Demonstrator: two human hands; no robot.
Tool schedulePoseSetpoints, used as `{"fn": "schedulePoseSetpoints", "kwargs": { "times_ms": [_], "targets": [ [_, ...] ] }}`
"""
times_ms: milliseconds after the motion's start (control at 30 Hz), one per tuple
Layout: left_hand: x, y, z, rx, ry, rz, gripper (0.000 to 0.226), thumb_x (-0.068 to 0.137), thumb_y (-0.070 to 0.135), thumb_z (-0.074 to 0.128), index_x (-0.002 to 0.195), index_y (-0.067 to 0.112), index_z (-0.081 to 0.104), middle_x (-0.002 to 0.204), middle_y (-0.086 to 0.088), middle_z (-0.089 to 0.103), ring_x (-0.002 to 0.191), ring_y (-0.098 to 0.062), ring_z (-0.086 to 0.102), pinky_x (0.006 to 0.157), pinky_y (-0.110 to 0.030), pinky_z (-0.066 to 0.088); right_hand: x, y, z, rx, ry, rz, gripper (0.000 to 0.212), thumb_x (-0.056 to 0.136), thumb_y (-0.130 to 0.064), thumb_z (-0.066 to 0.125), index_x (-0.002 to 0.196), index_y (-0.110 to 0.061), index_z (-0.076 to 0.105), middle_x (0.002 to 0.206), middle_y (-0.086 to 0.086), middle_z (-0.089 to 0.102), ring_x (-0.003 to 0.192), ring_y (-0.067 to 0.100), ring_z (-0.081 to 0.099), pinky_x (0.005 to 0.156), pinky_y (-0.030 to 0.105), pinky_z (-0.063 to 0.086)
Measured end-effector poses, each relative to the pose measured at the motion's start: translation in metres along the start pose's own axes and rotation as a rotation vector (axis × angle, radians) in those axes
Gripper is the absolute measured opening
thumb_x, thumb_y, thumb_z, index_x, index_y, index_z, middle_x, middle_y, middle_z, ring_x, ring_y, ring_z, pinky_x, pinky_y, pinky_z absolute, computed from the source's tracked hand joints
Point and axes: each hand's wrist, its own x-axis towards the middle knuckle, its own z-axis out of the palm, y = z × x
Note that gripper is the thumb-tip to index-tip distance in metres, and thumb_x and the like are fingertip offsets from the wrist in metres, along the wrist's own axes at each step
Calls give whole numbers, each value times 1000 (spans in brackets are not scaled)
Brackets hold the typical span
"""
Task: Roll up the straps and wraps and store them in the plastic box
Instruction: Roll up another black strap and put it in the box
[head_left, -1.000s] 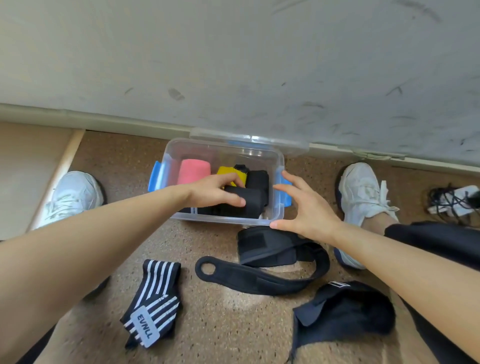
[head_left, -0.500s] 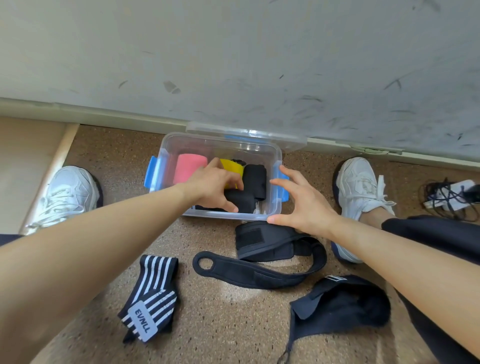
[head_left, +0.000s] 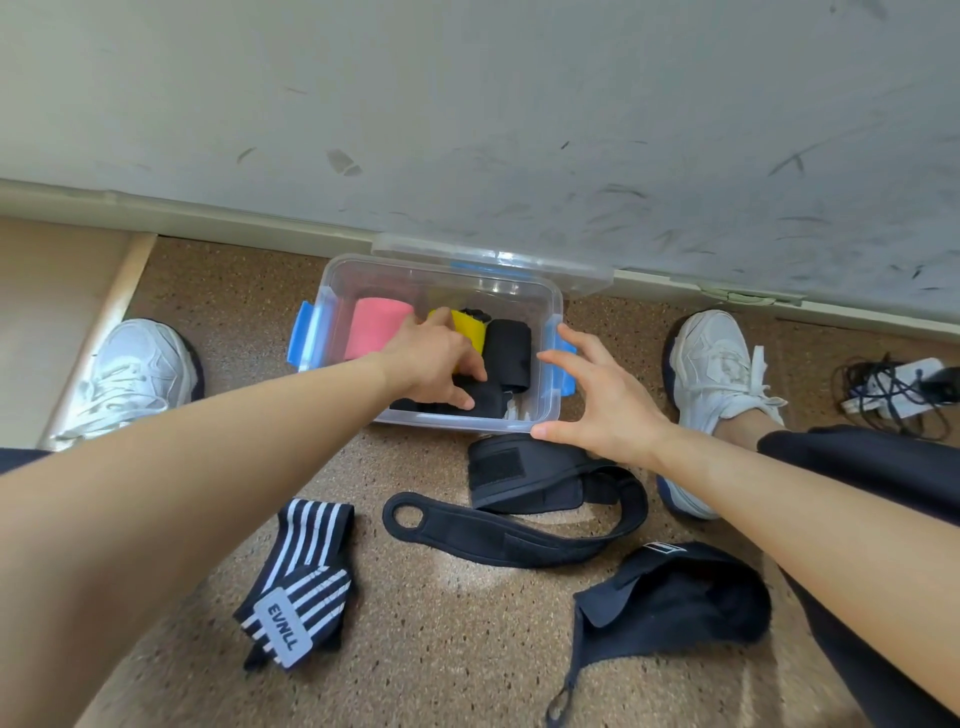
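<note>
clear plastic box (head_left: 340, 283) with pink roll (head_left: 375, 332), yellow roll (head_left: 467, 325), black rolls (head_left: 509, 353) inside

Pink roll (head_left: 375, 330), yellow roll (head_left: 466, 322), black-white striped wrap (head_left: 298, 566).

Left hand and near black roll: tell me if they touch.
Touching. Head view shows the left hand with thumb and fingers curled on the near black roll in the box.
</note>
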Motion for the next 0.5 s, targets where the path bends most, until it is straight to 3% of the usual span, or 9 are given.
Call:
{"fn": "schedulePoseSetpoints", "kwargs": {
  "times_ms": [233, 367, 433, 500],
  "targets": [
    [-5, -10, -4, -233, -43, -30, 43, 88, 58, 71, 128, 42, 68, 108, 21, 62, 130, -19, 33, 103, -43, 42, -1, -1, 0, -13, -32, 27, 92, 76, -57, 81, 153, -37, 36, 166, -20, 7, 149, 29, 31, 117, 56, 36],
    [-30, -4, -3, -363, 84, -8, 30, 93, 44, 71, 120, 32, 74, 122, 14, 72, 124, -16, 59, 103, -39, 49, -7, -14, -8, -8, -65, 51, 89, 81, -47, 82, 156, -30, 36, 170, -12, 7, 152, 25, 26, 121, 50, 30],
    [-51, 9, -5, -409, 222, 22, 23, 94, 34, 72, 115, 25, 77, 117, 8, 76, 110, -14, 68, 96, -37, 54, -14, -21, -12, -25, -54, 41, 80, 83, -44, 80, 152, -27, 42, 167, -6, 21, 150, 23, 31, 120, 48, 33],
    [-76, 28, -6, -417, 359, 69, 16, 94, 28, 71, 107, 24, 77, 105, 7, 77, 96, -13, 69, 86, -38, 57, -25, -27, -14, -97, 24, -10, 57, 86, -42, 78, 136, -25, 57, 140, -3, 51, 129, 21, 51, 107, 44, 45]
  ]
}}
